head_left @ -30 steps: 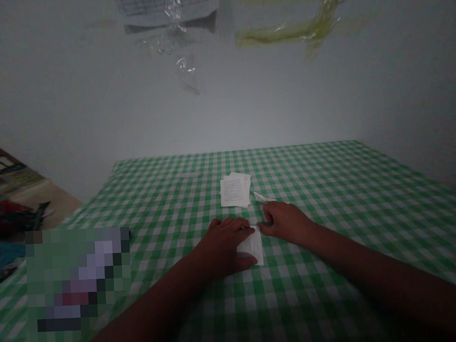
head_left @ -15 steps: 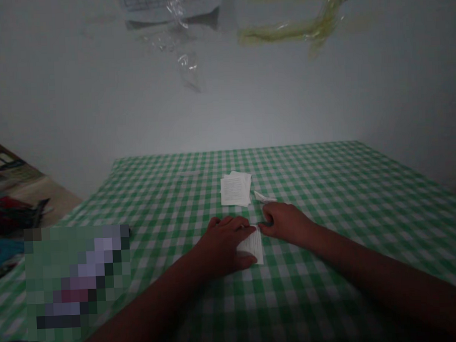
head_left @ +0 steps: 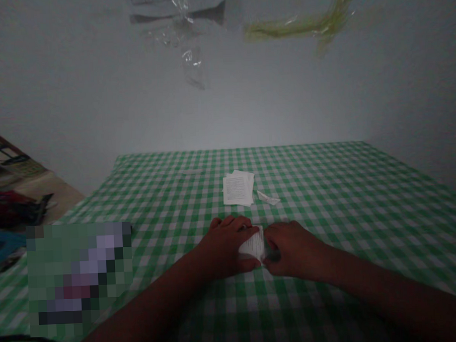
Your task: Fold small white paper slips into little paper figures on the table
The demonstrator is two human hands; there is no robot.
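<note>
A small sheet of printed paper (head_left: 256,244) lies on the checked cloth in front of me. My left hand (head_left: 229,246) rests over its left part, fingers stretched out and spread, thumb along the near edge. Close by the sheet's right edge is my right hand (head_left: 288,249), its fingers curled in and the thumb near the lower right corner. Whatever sits in those fingers is hidden and dark. Beyond the hands lies a loose stack of printed papers (head_left: 237,190), and right of it a crumpled strip of white paper (head_left: 268,198).
A green and white checked tablecloth (head_left: 168,194) covers the table, which meets a pale wall (head_left: 225,105). On the left lies a blurred-out, pixelated object (head_left: 92,267), with a black cable (head_left: 27,338) near it. Tape hangs on the wall (head_left: 301,29).
My right hand has moved toward me, from the sheet's upper right corner to its lower right. My left hand keeps its place on the paper. The view has shifted slightly.
</note>
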